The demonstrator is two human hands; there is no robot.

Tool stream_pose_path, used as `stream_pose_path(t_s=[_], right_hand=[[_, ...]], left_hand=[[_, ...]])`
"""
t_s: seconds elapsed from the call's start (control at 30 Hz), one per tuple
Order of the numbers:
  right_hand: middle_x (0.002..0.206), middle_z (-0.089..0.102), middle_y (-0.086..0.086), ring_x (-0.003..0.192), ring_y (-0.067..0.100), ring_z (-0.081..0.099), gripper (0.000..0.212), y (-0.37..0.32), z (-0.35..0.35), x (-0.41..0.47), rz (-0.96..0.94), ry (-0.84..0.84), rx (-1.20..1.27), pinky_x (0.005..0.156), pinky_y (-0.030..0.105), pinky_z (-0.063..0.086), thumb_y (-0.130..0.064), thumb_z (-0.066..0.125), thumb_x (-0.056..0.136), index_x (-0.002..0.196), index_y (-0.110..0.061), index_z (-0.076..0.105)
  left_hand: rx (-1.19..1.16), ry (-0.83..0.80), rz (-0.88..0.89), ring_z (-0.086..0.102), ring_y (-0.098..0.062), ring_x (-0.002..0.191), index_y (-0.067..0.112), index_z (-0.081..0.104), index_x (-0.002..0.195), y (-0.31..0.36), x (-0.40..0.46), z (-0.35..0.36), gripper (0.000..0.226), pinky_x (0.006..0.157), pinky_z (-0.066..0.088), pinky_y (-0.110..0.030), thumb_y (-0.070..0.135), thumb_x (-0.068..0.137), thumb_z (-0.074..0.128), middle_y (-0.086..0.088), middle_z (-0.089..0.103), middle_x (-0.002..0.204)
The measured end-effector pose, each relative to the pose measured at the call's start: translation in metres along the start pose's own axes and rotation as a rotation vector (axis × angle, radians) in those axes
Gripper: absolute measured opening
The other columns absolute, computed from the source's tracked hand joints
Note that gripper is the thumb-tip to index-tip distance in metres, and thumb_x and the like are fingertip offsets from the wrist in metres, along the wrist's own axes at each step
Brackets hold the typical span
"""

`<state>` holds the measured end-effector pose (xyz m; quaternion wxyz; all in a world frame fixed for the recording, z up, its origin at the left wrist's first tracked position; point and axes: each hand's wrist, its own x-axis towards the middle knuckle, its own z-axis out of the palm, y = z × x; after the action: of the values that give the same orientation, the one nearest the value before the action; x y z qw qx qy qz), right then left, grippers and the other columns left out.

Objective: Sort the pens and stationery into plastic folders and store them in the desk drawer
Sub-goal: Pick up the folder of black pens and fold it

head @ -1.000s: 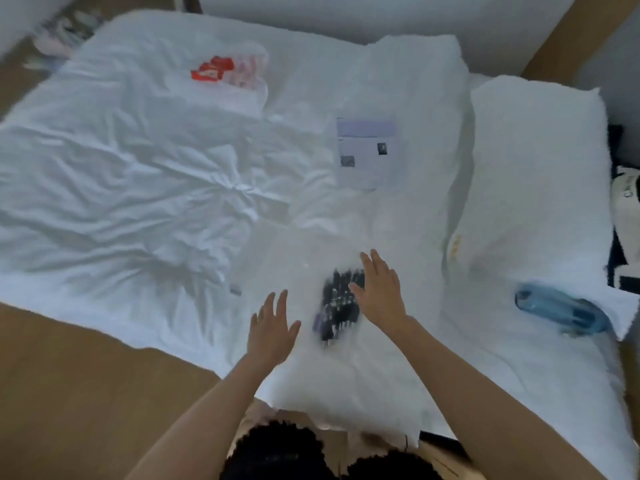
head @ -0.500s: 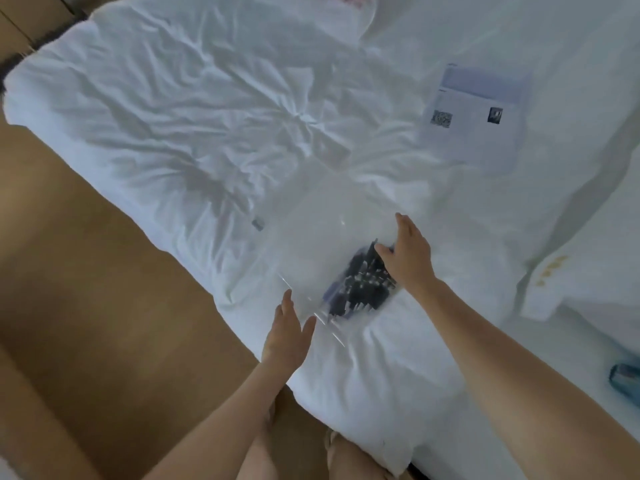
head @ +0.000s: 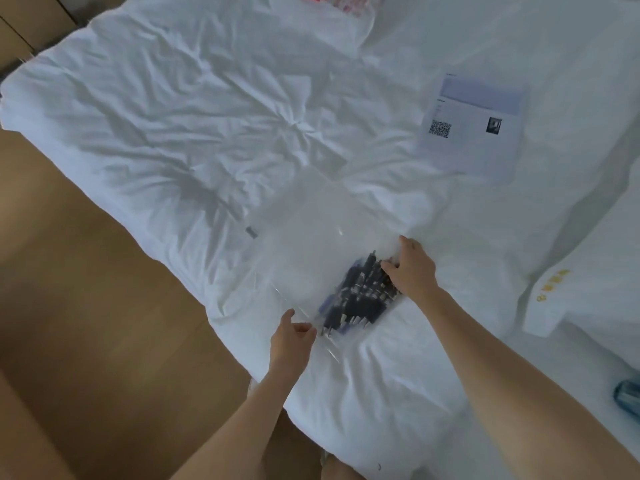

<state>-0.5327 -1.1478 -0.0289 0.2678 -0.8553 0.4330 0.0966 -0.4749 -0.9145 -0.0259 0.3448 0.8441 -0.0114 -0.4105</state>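
Observation:
A clear plastic folder (head: 311, 244) lies on the white bed sheet (head: 173, 116), near the bed's front edge. Several dark pens (head: 356, 296) are bunched inside it at its near right end. My right hand (head: 412, 268) grips the folder's right edge beside the pens, with the thumb over the pen tips and the index finger stretched out. My left hand (head: 292, 336) pinches the folder's near corner between thumb and fingers, just left of the pens.
A printed sheet with a QR code (head: 474, 123) lies at the far right. A white bag with red print (head: 343, 5) sits at the top. A pillow with yellow stitching (head: 588, 271), a blue bottle (head: 628, 393) and wood floor (head: 86, 306) surround the bed.
My left hand has moved forward from flat on the sheet to the folder's near corner and closed on it. My right hand stays at the pens. The view has swung left.

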Motion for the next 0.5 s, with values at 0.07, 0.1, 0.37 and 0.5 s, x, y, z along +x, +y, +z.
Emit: stream_pose_path(t_s=[0.07,0.1,0.37,0.5], right_hand=[[0.148,0.03,0.012,0.135,0.029,0.032,0.07,0.0,-0.002,0.0,0.014,0.007,-0.035,0.107,0.043,0.033,-0.036,0.057,0.092,0.146,-0.008,0.022],[0.145,0.032,0.013,0.132,0.03,0.034,0.07,0.0,-0.004,0.0,0.025,0.012,-0.05,0.105,0.043,0.033,-0.038,0.059,0.09,0.144,-0.008,0.025],[0.13,0.042,0.013,0.12,0.03,0.043,0.076,0.012,-0.009,-0.012,0.073,-0.023,0.121,0.099,0.041,0.038,-0.038,0.077,0.073,0.135,-0.015,0.039],[0.131,0.037,0.012,0.119,0.028,0.044,0.077,0.019,-0.006,-0.021,0.107,-0.057,0.283,0.101,0.042,0.041,-0.035,0.079,0.072,0.134,-0.012,0.04]], left_hand=[[-0.023,0.011,0.001,0.055,-0.012,0.091,0.012,0.029,0.145,0.003,-0.001,-0.001,0.059,0.051,0.04,-0.009,0.017,0.093,0.058,0.002,0.059,0.102],[-0.037,0.017,0.004,0.055,-0.012,0.092,0.012,0.029,0.144,0.004,-0.002,-0.002,0.058,0.05,0.04,-0.009,0.017,0.093,0.058,0.002,0.059,0.101],[-0.216,0.082,-0.008,0.065,-0.03,0.084,0.005,0.044,0.112,0.015,-0.006,-0.013,0.024,0.078,0.057,-0.038,0.004,0.092,0.057,-0.009,0.056,0.093],[-0.223,0.08,0.015,0.063,-0.029,0.08,0.006,0.044,0.1,0.019,-0.007,-0.014,0.012,0.076,0.055,-0.04,-0.001,0.093,0.051,-0.01,0.058,0.091]])
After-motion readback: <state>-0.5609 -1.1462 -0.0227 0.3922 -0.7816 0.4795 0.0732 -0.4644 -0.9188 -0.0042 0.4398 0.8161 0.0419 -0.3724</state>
